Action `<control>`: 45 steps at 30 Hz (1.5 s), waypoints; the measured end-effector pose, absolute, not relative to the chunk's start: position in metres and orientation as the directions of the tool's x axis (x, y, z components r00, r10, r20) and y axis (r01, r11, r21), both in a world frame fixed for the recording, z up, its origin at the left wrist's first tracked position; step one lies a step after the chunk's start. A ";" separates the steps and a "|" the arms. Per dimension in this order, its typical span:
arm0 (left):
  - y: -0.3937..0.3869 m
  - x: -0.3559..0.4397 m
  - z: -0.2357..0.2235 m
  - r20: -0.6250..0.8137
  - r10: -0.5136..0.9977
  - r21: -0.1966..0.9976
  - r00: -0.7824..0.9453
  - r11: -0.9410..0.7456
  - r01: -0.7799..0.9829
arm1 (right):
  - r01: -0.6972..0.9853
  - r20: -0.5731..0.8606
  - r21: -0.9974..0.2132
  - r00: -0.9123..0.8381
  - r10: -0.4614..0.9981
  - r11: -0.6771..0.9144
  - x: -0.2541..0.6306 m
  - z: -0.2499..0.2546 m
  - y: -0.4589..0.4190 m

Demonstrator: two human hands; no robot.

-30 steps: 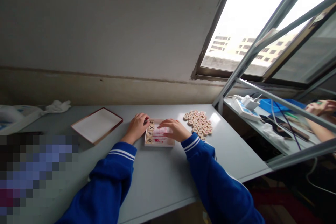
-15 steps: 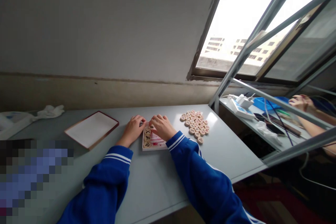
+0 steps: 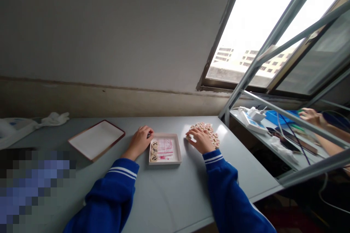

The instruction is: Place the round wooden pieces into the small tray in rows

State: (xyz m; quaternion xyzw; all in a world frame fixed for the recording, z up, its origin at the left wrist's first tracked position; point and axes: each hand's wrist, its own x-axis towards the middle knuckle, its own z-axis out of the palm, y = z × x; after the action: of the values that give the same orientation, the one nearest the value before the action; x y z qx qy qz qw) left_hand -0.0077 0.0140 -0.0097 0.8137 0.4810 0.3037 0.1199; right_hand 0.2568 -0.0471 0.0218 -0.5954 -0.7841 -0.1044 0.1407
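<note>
The right hand point(image 3: 201, 139) has been moved from box point(image 3: 179, 150) to disc pile point(image 3: 214, 138), three discs point(image 3: 154, 150) seen boxed; its grip cannot be told

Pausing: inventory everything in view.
Box base: one, white, desk centre
Printed sheet: one, white and pink, inside base
Boxed xiangqi pieces: three visible, tan, base's left
Clustered xiangqi pieces: many, tan, desk's right
Box lid: one, white, left of base
Desk: one, grey, below
Bundle: one, white, far left
Power strip: one, white, right
Other clutter: several, mixed, right
Window: one, bright, upper right
Metal frame: one, grey, right
Wall: one, grey, behind
Another person's hand: at least one, right
Left grip: one, blue sleeve, beside base
Right grip: one, blue sleeve, at cluster
</note>
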 end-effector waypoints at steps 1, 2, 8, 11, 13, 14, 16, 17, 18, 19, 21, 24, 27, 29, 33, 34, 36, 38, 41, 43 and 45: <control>0.014 -0.008 -0.009 0.380 0.856 0.488 0.349 -0.507 0.711 | 0.973 0.357 0.027 -0.224 0.907 0.229 0.264 0.020 -0.049; 0.013 -0.008 -0.009 0.380 0.858 0.488 0.346 -0.504 0.713 | 0.981 0.375 0.046 -0.193 0.907 0.190 0.268 0.019 -0.051; 0.011 -0.008 -0.007 0.357 0.874 0.503 0.330 -0.478 0.720 | 0.916 0.364 -0.125 -0.314 0.877 0.380 0.236 0.028 -0.049; 0.010 -0.008 -0.006 0.354 0.878 0.519 0.322 -0.471 0.714 | 0.821 0.266 -0.174 -0.492 0.829 0.543 0.192 0.030 -0.041; 0.009 -0.008 -0.006 0.356 0.881 0.523 0.313 -0.465 0.714 | 0.776 0.211 -0.178 -0.571 0.793 0.606 0.166 0.027 -0.035; 0.009 -0.008 -0.006 0.357 0.882 0.524 0.309 -0.463 0.715 | 0.767 0.197 -0.177 -0.587 0.785 0.617 0.156 0.024 -0.032; 0.008 -0.008 -0.006 0.360 0.882 0.522 0.306 -0.462 0.717 | 0.770 0.192 -0.175 -0.585 0.788 0.614 0.144 0.020 -0.028; 0.008 -0.008 -0.006 0.362 0.881 0.519 0.306 -0.462 0.719 | 0.777 0.198 -0.176 -0.574 0.795 0.605 0.142 0.019 -0.026; 0.009 -0.007 -0.006 0.363 0.879 0.513 0.308 -0.465 0.721 | 0.786 0.211 -0.178 -0.556 0.804 0.591 0.143 0.019 -0.026; 0.009 -0.007 -0.006 0.364 0.878 0.507 0.312 -0.468 0.724 | 0.797 0.232 -0.181 -0.534 0.813 0.576 0.146 0.020 -0.026; 0.009 -0.007 -0.007 0.363 0.876 0.500 0.319 -0.472 0.726 | 0.825 0.286 -0.198 -0.468 0.836 0.529 0.159 0.024 -0.028; 0.010 -0.006 -0.007 0.356 0.875 0.505 0.328 -0.476 0.721 | 0.848 0.338 -0.265 -0.364 0.868 0.459 0.191 0.030 -0.038; 0.009 -0.006 -0.007 0.360 0.874 0.508 0.327 -0.478 0.717 | 0.852 0.340 -0.288 -0.336 0.878 0.438 0.229 0.031 -0.052; 0.009 -0.006 -0.007 0.364 0.875 0.509 0.319 -0.474 0.719 | 0.892 0.325 -0.209 -0.322 0.889 0.400 0.253 0.027 -0.062; 0.009 -0.006 -0.008 0.365 0.875 0.522 0.317 -0.475 0.709 | 0.968 0.358 0.013 -0.238 0.903 0.250 0.287 0.013 -0.074; 0.009 -0.006 -0.008 0.366 0.875 0.527 0.317 -0.476 0.705 | 0.975 0.373 0.036 -0.216 0.903 0.218 0.291 0.011 -0.075; 0.009 -0.006 -0.008 0.368 0.875 0.535 0.314 -0.475 0.698 | 0.981 0.393 0.041 -0.189 0.900 0.188 0.295 0.008 -0.075; 0.010 -0.006 -0.009 0.367 0.877 0.542 0.311 -0.473 0.695 | 0.978 0.410 0.017 -0.195 0.891 0.206 0.291 0.009 -0.075; 0.009 -0.007 -0.009 0.359 0.883 0.551 0.301 -0.461 0.696 | 0.935 0.409 -0.075 -0.289 0.866 0.347 0.269 0.015 -0.072; 0.007 -0.007 -0.008 0.353 0.890 0.551 0.289 -0.448 0.704 | 0.867 0.365 -0.166 -0.389 0.846 0.470 0.243 0.020 -0.068; 0.005 -0.007 -0.007 0.346 0.894 0.548 0.286 -0.440 0.711 | 0.783 0.285 -0.244 -0.506 0.814 0.572 0.213 0.023 -0.064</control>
State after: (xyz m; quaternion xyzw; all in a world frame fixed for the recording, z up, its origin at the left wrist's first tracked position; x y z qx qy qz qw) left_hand -0.0067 0.0047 -0.0066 0.7885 0.5089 0.3133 0.1455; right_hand 0.2125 -0.0640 0.0226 -0.4606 -0.8668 0.0416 0.1864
